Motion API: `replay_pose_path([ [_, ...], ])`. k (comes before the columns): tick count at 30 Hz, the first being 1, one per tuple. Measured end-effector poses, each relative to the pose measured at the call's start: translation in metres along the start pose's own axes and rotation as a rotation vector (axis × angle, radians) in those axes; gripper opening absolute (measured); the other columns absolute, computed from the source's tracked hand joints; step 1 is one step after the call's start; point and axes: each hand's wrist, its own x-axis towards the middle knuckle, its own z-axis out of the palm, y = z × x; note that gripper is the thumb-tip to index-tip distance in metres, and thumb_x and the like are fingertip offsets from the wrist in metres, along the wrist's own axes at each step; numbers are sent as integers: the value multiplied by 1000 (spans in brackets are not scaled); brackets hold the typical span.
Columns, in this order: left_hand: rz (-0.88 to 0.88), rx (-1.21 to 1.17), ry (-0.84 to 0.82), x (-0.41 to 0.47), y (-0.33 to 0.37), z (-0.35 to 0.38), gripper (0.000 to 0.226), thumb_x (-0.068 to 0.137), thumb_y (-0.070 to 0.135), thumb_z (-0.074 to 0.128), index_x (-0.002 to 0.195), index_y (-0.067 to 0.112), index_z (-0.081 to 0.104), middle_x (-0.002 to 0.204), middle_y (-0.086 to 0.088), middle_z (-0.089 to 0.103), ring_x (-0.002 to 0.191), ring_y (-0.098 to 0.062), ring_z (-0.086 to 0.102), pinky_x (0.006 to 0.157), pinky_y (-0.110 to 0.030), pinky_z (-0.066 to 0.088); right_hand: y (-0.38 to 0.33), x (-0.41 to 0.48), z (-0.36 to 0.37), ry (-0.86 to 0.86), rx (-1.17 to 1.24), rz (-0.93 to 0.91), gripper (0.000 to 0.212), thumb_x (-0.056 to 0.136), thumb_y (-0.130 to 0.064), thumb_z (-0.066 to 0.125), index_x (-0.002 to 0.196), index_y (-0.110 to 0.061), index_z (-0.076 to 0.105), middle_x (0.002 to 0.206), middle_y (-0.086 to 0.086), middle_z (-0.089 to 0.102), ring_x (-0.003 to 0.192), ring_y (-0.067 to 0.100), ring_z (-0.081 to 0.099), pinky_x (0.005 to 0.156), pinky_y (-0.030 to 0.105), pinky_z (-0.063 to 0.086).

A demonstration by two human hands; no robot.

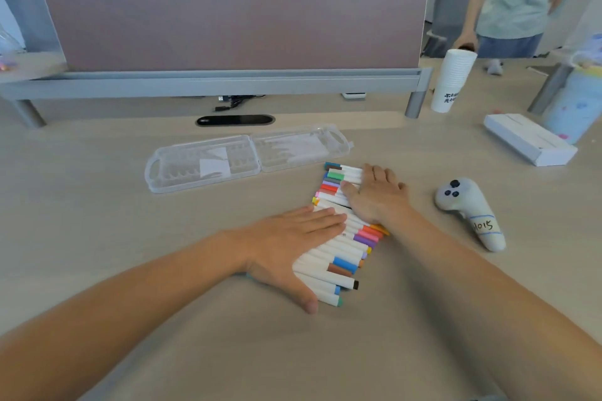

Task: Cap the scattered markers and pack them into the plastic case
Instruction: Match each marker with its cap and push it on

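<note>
So the markers [342,247] are bunched into one tidy row, squeezed between the two grips. A coloured cap can be seen on pretty much every one, though a few ends are hidden under the palms. Going by that, the capping part looks done, and the step in hand would be squaring the bundle up before packing.

The left grip [283,247] is laid flat with straight fingers across the near half of the row, thumb pushed against the nearest marker; nothing is curled round or pinched. The right grip [378,195] is spread flat too, pressed on the far end of the row, and nothing is grasped by it either.

The case [228,159] is lying opened out flat on the surface [130,221], beyond the left grip and off to the left of the right one, apart from the markers. No markers can be seen in it, only a couple of white paper bits.

The barrels are smooth, round white plastic, so rolling is to be expected once the pressure is let off. The case is thin clear plastic, with ribbed slots moulded in and a handle cutout at each end. Next up, a few markers will probably need to be pinched at a time and laid along those slots
</note>
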Motion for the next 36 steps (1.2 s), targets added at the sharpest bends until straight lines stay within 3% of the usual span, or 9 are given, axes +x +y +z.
replay_pose_path([
  [5,30,59,21,-22,-17,-9,133,62,85,60,155,21,-9,163,8,-13,147,-4,-17,121,-32,-7,-25,-15,6,-17,82,173,84,93,-67,16,156,-13,1,164,3,4,150,28,-2,118,55,5],
  [8,-161,-25,287,-34,2,-11,128,63,95,33,154,18,-15,163,4,-15,144,-5,-28,119,-33,-16,-22,-15,-12,-6,151,207,93,86,-78,15,156,-17,2,164,1,3,150,29,-2,116,56,3],
  [11,-545,-178,477,-28,46,5,112,69,89,0,155,17,-7,164,-2,-6,147,-22,-22,119,-45,-15,-10,-9,-28,26,-4,-75,90,86,-81,18,156,-27,0,164,-1,5,151,26,0,118,52,5],
  [14,-756,-277,353,-5,61,24,98,76,86,1,155,28,-6,163,-5,-11,145,-38,-24,115,-55,-17,-2,-12,-25,-79,-138,-315,90,78,-88,14,153,-43,-6,165,-5,-3,151,23,-3,121,47,4],
  [18,-680,-154,217,2,40,27,90,78,87,9,153,40,-7,163,5,-11,147,-34,-18,115,-57,-14,-6,-23,-15,-112,-151,-313,81,81,-85,13,152,-49,-3,165,-6,-6,151,22,0,120,45,7],
  [24,-478,-54,148,-26,-6,19,88,78,87,13,151,45,-9,162,13,-11,150,-18,-9,120,-48,-4,-35,-48,7,-22,-47,-55,78,83,-80,13,151,-43,8,163,1,3,147,31,9,116,52,13],
  [29,-335,-87,85,-62,-65,11,93,69,95,12,149,51,-3,161,18,-7,149,-8,-8,121,-39,-4,-90,-67,18,-67,19,52,80,87,-75,9,155,-34,3,163,10,-8,147,40,-4,112,59,8],
  [33,-388,-175,235,-81,-72,5,99,68,95,13,152,43,12,163,12,3,148,-6,-9,121,-40,-8,-84,-65,-1,-52,139,64,89,82,-82,10,155,-34,-2,164,6,-12,148,37,-3,114,56,11],
  [36,-413,-179,387,-74,-38,-1,87,80,83,30,153,38,18,162,13,5,149,-5,-5,123,-39,-2,-48,-55,-19,54,111,-151,83,85,-80,10,155,-36,0,165,2,-8,150,32,2,116,54,13],
])
